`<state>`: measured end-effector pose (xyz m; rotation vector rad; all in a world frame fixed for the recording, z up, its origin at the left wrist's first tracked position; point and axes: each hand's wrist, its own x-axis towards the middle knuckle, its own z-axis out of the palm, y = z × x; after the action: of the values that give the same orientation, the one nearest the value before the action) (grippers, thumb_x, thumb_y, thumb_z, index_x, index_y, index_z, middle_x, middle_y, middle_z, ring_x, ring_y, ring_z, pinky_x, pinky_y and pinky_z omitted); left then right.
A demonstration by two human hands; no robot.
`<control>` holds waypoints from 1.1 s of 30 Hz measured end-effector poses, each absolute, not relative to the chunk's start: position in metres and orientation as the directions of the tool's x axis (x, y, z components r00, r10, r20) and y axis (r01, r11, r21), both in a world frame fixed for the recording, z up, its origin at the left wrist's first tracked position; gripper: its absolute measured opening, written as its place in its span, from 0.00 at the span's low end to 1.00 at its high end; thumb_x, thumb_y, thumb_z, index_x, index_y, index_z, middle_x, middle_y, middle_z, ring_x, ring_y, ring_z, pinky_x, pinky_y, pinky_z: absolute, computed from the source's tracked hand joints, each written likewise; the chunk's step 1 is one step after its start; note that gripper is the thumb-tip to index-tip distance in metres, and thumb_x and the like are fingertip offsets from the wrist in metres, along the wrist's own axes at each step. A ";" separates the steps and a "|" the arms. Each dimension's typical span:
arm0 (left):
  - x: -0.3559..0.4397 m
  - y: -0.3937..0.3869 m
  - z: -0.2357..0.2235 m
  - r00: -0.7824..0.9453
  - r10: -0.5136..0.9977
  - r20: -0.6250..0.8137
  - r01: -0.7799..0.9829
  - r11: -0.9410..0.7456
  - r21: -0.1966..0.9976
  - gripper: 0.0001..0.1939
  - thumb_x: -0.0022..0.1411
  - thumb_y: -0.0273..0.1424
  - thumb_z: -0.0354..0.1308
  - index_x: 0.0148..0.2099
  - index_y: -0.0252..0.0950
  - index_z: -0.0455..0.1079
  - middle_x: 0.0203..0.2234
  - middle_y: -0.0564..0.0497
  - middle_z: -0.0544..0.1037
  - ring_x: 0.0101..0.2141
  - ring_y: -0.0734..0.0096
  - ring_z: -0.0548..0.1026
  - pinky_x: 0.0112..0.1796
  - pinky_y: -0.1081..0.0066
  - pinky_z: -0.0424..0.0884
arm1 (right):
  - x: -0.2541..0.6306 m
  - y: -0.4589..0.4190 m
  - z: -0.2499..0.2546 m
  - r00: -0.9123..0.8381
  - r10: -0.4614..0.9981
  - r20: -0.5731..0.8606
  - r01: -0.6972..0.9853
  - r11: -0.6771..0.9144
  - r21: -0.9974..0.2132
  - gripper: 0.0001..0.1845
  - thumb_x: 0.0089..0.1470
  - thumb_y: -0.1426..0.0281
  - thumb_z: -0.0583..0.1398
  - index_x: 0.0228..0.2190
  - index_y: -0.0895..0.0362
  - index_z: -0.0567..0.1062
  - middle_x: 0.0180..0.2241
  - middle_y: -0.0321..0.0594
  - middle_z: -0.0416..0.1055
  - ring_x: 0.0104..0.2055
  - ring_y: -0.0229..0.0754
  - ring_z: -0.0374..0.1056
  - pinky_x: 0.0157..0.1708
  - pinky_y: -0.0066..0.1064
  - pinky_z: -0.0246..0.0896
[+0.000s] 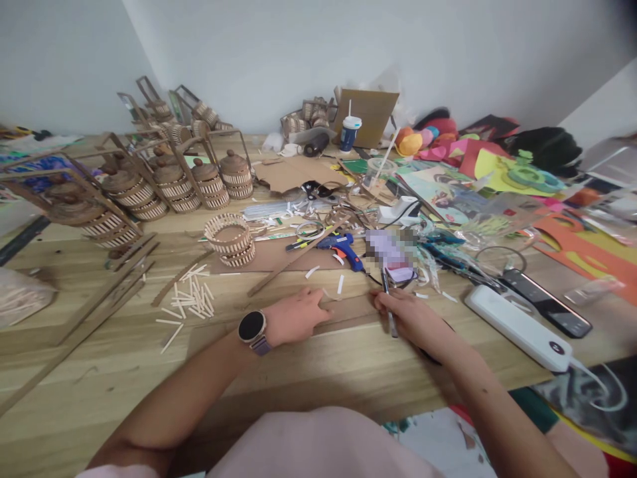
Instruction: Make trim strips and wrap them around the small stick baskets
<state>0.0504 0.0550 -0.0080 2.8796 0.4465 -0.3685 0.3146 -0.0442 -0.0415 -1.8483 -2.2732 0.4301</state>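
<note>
My left hand (298,315), with a watch (251,326) on its wrist, lies on a brown cardboard strip (351,311), thumb and forefinger apart. My right hand (411,317) grips a slim, pen-like silver and dark tool (391,324) over the strip's right end. Its exact kind is unclear. Beyond my hands lie small white pieces (340,285) and a blue glue gun (348,249). A round basket of pale sticks and cardboard (229,240) stands to the left, and loose short wooden sticks (196,297) are heaped before it.
Several handled lidded baskets (236,174) line the left back. Long cardboard strips (92,309) lie at left. On the right are a white power bank (517,325) with a cable, a phone (547,302) and scissors. A cup (350,134) stands at the back amid coloured craft materials.
</note>
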 end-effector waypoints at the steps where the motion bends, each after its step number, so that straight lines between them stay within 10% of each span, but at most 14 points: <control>1: 0.051 0.056 -0.008 0.923 0.269 -0.276 0.322 -0.932 0.167 0.21 0.62 0.21 0.49 0.55 0.40 0.69 0.43 0.42 0.68 0.45 0.56 0.69 0.40 0.64 0.68 | 0.315 -0.044 -0.042 -0.213 0.976 -0.042 0.924 0.187 -0.332 0.10 0.52 0.80 0.50 0.28 0.53 0.63 0.31 0.39 0.67 0.38 0.44 0.65 0.37 0.30 0.58; 14: 0.049 0.056 -0.012 0.935 0.274 -0.226 0.313 -0.936 0.162 0.19 0.65 0.23 0.49 0.55 0.41 0.68 0.50 0.41 0.66 0.50 0.53 0.67 0.44 0.62 0.68 | 0.313 -0.044 -0.040 -0.210 0.977 -0.037 0.921 0.185 -0.342 0.09 0.50 0.79 0.51 0.29 0.53 0.66 0.33 0.40 0.69 0.39 0.44 0.65 0.38 0.30 0.59; 22: 0.062 0.063 -0.008 0.932 0.225 -0.285 0.280 -0.945 0.170 0.12 0.62 0.19 0.50 0.43 0.36 0.69 0.42 0.46 0.71 0.35 0.66 0.73 0.31 0.70 0.68 | 0.314 -0.045 -0.032 -0.180 0.981 -0.078 0.923 0.141 -0.359 0.12 0.49 0.80 0.50 0.31 0.52 0.66 0.32 0.38 0.70 0.38 0.43 0.68 0.37 0.29 0.61; 33: 0.070 0.064 -0.004 0.961 0.127 -0.245 0.169 -0.973 0.160 0.11 0.62 0.16 0.48 0.40 0.33 0.69 0.45 0.43 0.73 0.43 0.62 0.73 0.43 0.66 0.71 | 0.330 -0.056 -0.036 -0.112 0.989 -0.096 0.920 0.066 -0.387 0.16 0.49 0.79 0.52 0.39 0.52 0.67 0.37 0.39 0.73 0.39 0.43 0.70 0.39 0.30 0.62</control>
<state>0.0700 0.0641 -0.0041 2.9318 0.2226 -0.3488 0.3303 -0.0564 -0.0360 -1.9524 -2.1430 0.5308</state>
